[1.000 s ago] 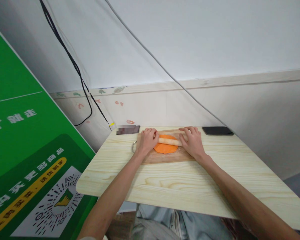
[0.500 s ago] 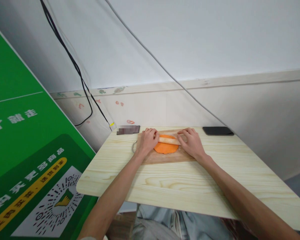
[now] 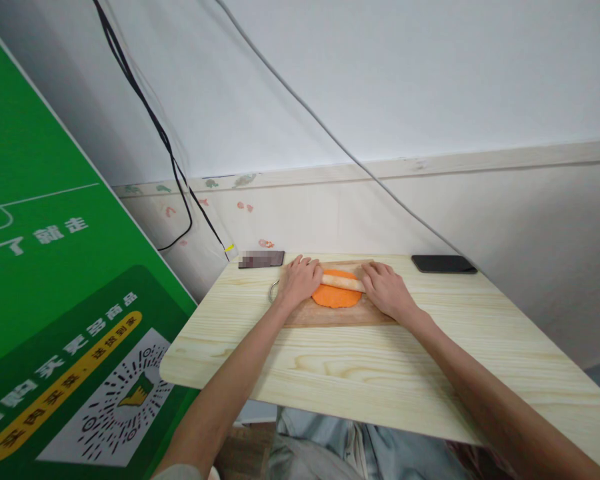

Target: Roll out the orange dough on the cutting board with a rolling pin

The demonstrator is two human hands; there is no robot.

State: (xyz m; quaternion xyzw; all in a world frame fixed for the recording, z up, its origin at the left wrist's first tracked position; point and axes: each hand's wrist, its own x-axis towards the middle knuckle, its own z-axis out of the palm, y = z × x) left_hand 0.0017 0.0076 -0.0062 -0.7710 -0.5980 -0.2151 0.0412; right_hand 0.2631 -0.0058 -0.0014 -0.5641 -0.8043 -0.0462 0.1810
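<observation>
A pale wooden rolling pin [image 3: 342, 283] lies across a flattened sheet of orange dough [image 3: 336, 298]. The dough rests on a brown wooden cutting board [image 3: 350, 317], which has a metal ring handle [image 3: 273, 291] at its left end. My left hand [image 3: 304, 279] is closed over the pin's left end, its fingers curled. Over the right end, my right hand [image 3: 384, 285] is closed in the same way. Both hands hide the ends of the pin. Orange dough shows on the near and far sides of the pin.
The board lies on a light wood-grain table [image 3: 330, 367]. At the back stand a dark flat phone-like object [image 3: 275, 259] on the left and a black phone [image 3: 444, 264] on the right. A green printed panel [image 3: 80, 293] flanks the table's left side; cables [image 3: 145, 107] hang along the wall.
The whole view has shifted slightly, so things appear a little further right. Both hands remain on the rolling pin, and the orange sheet shows slightly more fully between them.
</observation>
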